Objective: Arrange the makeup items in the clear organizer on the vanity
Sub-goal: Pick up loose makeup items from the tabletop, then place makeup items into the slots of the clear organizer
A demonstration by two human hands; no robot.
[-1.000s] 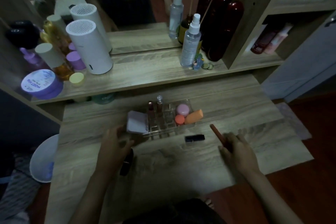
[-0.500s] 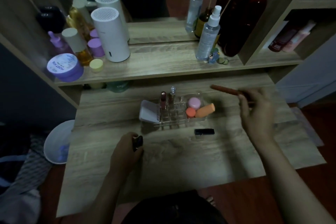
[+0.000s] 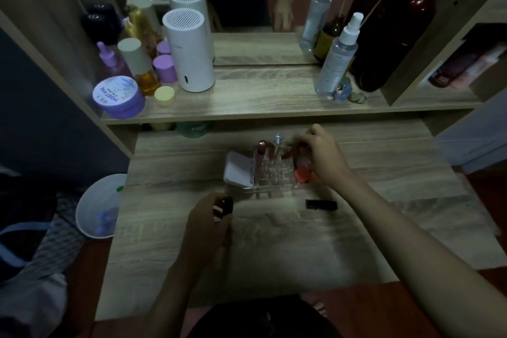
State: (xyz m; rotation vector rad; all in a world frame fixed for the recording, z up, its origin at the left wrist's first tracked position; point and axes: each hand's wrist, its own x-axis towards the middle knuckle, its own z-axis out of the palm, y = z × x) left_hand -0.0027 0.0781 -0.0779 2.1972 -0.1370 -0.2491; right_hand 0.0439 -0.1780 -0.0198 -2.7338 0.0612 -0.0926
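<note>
A tall white can [image 3: 189,52] stands on the shelf [image 3: 260,96] next to purple jars [image 3: 118,97]. A spray bottle [image 3: 338,56] stands far to its right.

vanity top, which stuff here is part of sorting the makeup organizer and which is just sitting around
Part of the job:
- clear organizer
- white compact leaning in its left end
- dark tube in the left hand
- black lipstick lying on the desk
- right hand over the organizer

Just sitting around:
- white cylinder
- purple jar
- spray bottle
- bin
</note>
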